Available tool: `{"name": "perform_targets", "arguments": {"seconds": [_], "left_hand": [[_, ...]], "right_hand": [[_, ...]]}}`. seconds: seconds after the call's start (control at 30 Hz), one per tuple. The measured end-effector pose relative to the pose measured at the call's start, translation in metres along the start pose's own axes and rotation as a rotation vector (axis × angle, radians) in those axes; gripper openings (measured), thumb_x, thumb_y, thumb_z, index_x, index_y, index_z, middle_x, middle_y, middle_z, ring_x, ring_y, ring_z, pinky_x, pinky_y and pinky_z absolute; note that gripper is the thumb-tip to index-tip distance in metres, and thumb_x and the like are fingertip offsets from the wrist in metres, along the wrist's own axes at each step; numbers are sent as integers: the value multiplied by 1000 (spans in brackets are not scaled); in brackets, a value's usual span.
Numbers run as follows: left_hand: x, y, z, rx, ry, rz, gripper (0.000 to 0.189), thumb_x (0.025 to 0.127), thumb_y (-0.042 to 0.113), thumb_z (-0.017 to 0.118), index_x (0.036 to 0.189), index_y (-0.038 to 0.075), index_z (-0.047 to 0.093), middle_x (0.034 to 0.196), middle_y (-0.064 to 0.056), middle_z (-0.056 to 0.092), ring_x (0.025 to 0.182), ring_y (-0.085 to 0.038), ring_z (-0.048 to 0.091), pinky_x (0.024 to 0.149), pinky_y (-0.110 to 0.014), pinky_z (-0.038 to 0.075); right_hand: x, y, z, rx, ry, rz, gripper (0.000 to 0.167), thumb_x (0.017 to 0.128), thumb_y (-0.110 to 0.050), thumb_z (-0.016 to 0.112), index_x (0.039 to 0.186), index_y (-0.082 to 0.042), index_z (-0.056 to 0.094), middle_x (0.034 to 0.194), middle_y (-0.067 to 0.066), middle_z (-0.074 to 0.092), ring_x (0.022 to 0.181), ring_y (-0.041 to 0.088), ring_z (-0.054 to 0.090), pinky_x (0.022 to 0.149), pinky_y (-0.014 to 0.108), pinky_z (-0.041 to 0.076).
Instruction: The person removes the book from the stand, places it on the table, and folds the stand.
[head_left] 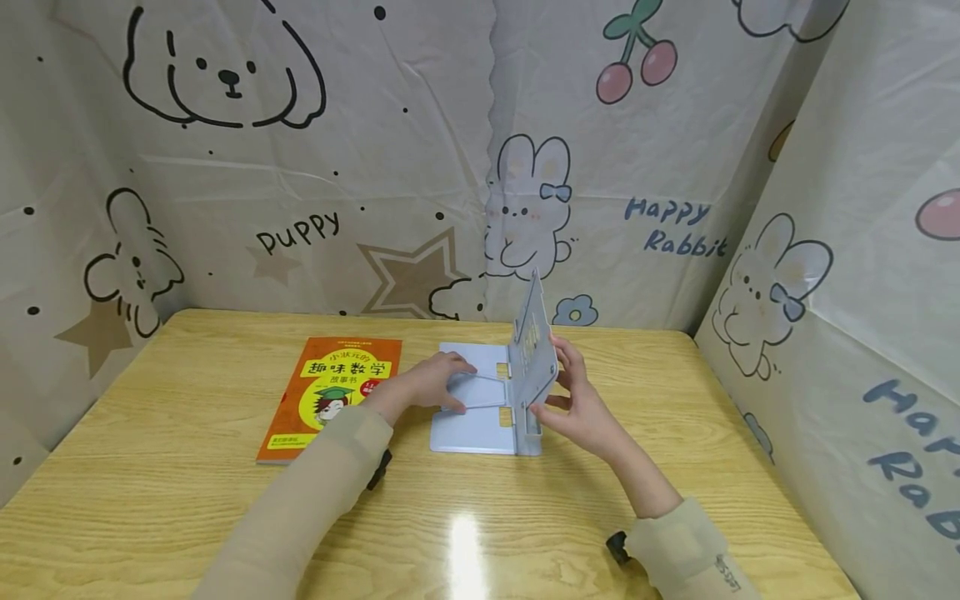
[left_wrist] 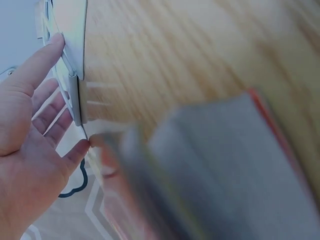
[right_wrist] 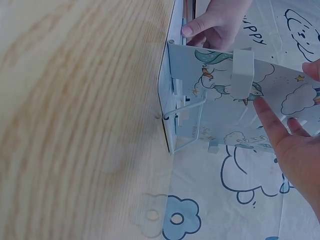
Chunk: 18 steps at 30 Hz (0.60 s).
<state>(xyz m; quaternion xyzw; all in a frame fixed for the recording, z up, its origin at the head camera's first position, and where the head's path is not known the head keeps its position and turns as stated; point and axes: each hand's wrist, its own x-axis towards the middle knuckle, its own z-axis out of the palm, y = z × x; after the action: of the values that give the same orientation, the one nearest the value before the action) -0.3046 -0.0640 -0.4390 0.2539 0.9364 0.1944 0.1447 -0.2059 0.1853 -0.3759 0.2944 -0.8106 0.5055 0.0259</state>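
Note:
A pale blue metal book stand (head_left: 471, 431) stands half unfolded on the table, its base plate flat and its back panel (head_left: 534, 342) tilted up. My left hand (head_left: 431, 383) grips the wire loop over the base, thumb on one side and fingers on the other. The right hand (head_left: 581, 406) holds the raised panel at its right side. In the right wrist view, unicorn and cloud prints cover the panel (right_wrist: 220, 120), with a white clip (right_wrist: 243, 74) over it and a bent wire leg (right_wrist: 200, 117) near the hinge. Left fingers (left_wrist: 52, 112) are partly hidden behind the stand.
An orange and yellow book (head_left: 300, 400) lies to the left of the stand, beneath the left forearm. The wooden table (head_left: 480, 517) meets a printed cloth wall (head_left: 420, 183) at the back and another on the right.

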Motion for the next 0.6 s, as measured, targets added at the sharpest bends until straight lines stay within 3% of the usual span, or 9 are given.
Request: {"name": "perform_targets", "arguments": {"seconds": [0.6], "left_hand": [[1, 0, 0, 33, -20, 2, 67, 77, 36, 77, 137, 21, 51, 146, -5, 39, 138, -29, 30, 113, -46, 28]], "right_hand": [[0, -1, 0, 3, -1, 10, 89, 82, 6, 66, 145, -14, 6, 151, 23, 19, 122, 48, 44, 88, 56, 50]]}}
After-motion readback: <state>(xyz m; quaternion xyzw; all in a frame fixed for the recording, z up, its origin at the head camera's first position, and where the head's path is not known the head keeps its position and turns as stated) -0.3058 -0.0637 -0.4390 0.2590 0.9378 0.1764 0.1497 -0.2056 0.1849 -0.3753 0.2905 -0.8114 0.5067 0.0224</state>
